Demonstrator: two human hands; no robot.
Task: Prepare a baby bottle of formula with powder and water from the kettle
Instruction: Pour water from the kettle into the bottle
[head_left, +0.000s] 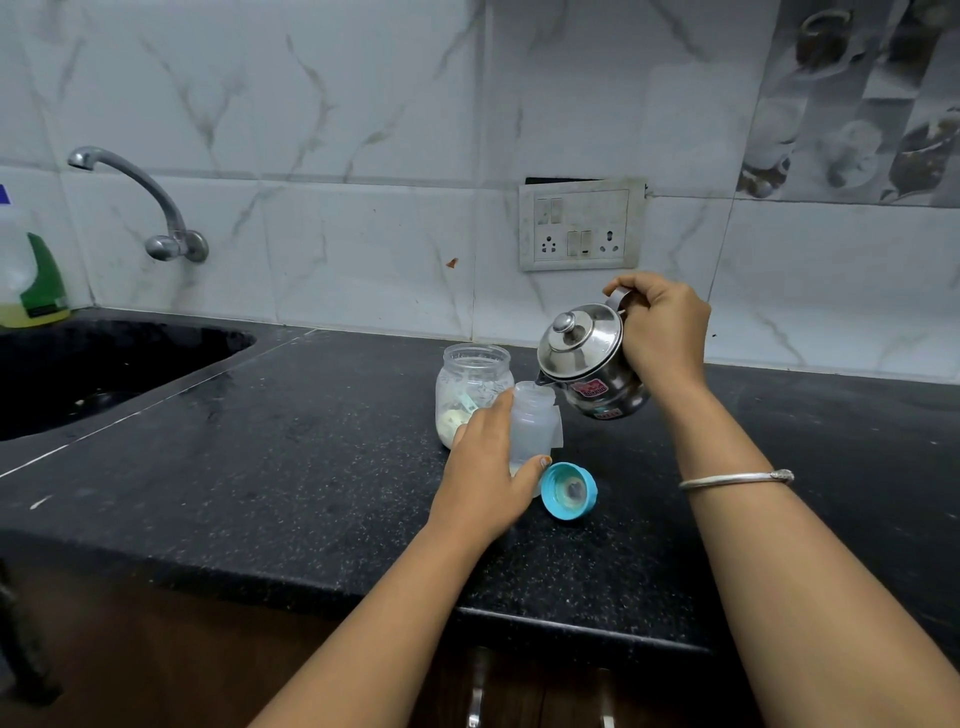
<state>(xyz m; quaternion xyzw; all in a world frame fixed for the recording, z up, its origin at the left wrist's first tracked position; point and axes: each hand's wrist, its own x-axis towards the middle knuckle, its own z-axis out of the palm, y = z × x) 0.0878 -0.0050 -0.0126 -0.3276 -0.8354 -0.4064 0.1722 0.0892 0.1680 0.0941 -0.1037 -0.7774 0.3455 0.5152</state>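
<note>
Black speckled stone surface (260, 467). Centre, far side, I see clear plastic jar (472, 374), lid off, pale powder (451, 422) in bottom. Just right and nearer, left hand (488, 467) curled round open translucent baby bottle (532, 421), upright on surface. Teal screw cap (569, 491) lies just beside bottle, near right. Right hand (662, 332) grips handle of small steel kettle (592, 358), lifted, tilted, spout at bottle mouth.

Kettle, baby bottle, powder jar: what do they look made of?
The kettle looks like polished stainless steel: mirror reflections on lid and body. The baby bottle seems frosted translucent plastic: milky, matte wall. The powder jar is clear, plastic or glass, cannot tell: powder shows through its wall, threaded neck.
</note>
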